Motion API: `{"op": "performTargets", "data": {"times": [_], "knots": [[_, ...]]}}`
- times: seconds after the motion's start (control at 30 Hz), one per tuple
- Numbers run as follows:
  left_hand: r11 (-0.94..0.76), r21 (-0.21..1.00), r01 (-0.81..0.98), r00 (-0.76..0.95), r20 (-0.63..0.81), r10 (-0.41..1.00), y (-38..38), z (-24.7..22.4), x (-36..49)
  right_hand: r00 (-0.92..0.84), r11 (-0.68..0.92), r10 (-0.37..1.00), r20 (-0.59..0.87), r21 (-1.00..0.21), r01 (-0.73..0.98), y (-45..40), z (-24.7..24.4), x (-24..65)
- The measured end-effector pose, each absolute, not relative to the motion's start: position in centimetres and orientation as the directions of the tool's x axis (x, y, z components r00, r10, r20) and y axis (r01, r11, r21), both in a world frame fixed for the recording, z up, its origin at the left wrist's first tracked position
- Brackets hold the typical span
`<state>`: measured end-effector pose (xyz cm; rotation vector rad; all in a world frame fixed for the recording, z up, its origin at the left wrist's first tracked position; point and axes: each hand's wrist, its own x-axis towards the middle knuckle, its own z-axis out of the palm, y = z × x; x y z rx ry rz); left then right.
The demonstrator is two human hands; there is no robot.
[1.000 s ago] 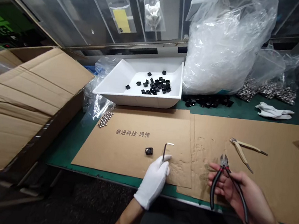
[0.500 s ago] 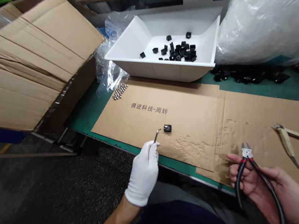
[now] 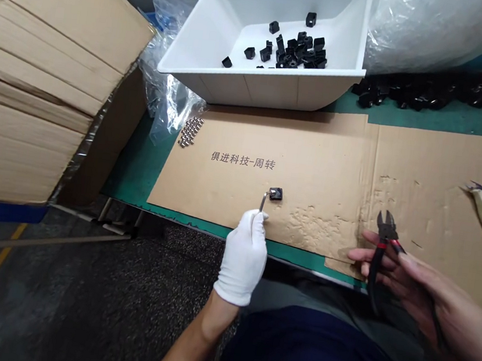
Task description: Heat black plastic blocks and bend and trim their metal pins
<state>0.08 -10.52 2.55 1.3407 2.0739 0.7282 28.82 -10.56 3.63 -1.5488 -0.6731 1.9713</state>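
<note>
Black block [image 3: 278, 194] lies outside bin [image 3: 273, 91] of blocks [image 3: 318, 44].

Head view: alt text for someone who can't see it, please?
A white-gloved left hand holds a bent tool at a small black part on cardboard; the bare right hand holds open cutters. Behind, a white tray holds black pieces.

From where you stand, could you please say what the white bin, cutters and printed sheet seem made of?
White bin: probably moulded plastic, given its smooth, satin walls. Cutters: apparently metal, grey at the head, with dark, perhaps rubbery grips. Printed sheet: likely cardboard, matt brown, surface dented.
</note>
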Motion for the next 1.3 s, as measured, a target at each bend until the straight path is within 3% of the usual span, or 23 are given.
{"op": "performTargets", "data": {"times": [0.13,0.3,0.43,0.57,0.7,0.93,1.17,1.3], "knots": [[0.382,0.683,0.623,-0.369,-0.174,0.913,-9.6,3.0,-0.4,-0.325,-0.560,0.751,-0.575,-0.815,0.149,-9.8,3.5,28.4],[0.471,0.803,0.366,-0.357,-0.346,0.868,-8.8,3.2,-1.3,-0.410,-0.171,0.831,-0.376,-0.875,0.453,-8.2,4.9,25.1],[0.520,0.830,0.203,-0.295,-0.454,0.841,-8.5,3.2,-1.9,-0.498,0.242,0.854,-0.154,-0.729,0.641,-7.3,5.5,21.2],[0.552,0.834,0.021,-0.221,-0.534,0.816,-8.3,3.1,-2.8,-0.530,0.422,0.844,-0.079,-0.512,0.748,-5.7,4.6,17.8],[0.575,0.810,-0.117,-0.139,-0.587,0.798,-8.1,3.1,-3.7,-0.581,0.533,0.813,-0.049,-0.342,0.774,-3.6,4.2,15.7],[0.587,0.775,-0.235,-0.076,-0.617,0.784,-8.1,3.0,-4.5,-0.673,0.657,0.738,-0.046,-0.180,0.732,-1.9,4.5,14.0],[0.555,0.796,-0.240,-0.094,-0.588,0.803,-8.4,3.5,-4.5,-0.675,0.634,0.721,-0.157,-0.244,0.734,-1.1,4.5,13.9],[0.511,0.847,-0.146,-0.081,-0.525,0.847,-8.8,4.6,-3.6,-0.653,0.561,0.730,-0.201,-0.368,0.741,-1.3,4.9,16.1]]}}
